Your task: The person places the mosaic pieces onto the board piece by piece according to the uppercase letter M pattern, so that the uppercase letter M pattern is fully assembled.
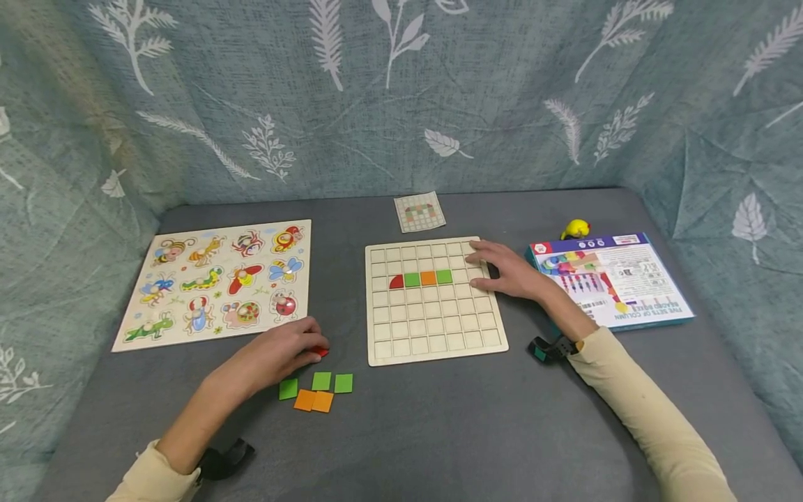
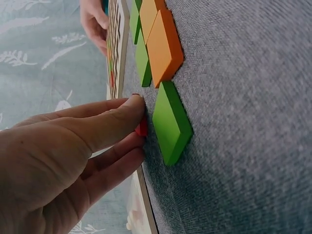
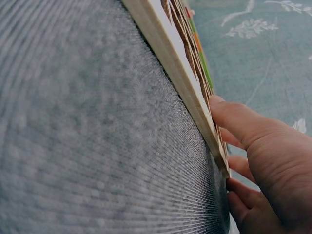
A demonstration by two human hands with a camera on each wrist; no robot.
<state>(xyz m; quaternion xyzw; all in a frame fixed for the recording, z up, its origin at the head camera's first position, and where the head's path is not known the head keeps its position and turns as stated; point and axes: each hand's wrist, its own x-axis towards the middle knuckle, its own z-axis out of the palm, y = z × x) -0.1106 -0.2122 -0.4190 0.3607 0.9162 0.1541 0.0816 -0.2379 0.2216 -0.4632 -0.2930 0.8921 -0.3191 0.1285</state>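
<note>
My left hand pinches a red tile between thumb and fingers, low over the grey table; most of the tile is hidden, in the left wrist view too. Just in front of that hand lie loose green tiles and orange tiles. On the wooden grid board, one row holds a red quarter-round tile, a green tile, an orange tile and another green tile. My right hand rests with relaxed fingers on the board's right edge, thumb touching its top.
A wooden insect puzzle lies at the left. Behind the grid board is a small pattern card. To the right are a flat printed box and a yellow toy. Patterned cloth hangs behind the table.
</note>
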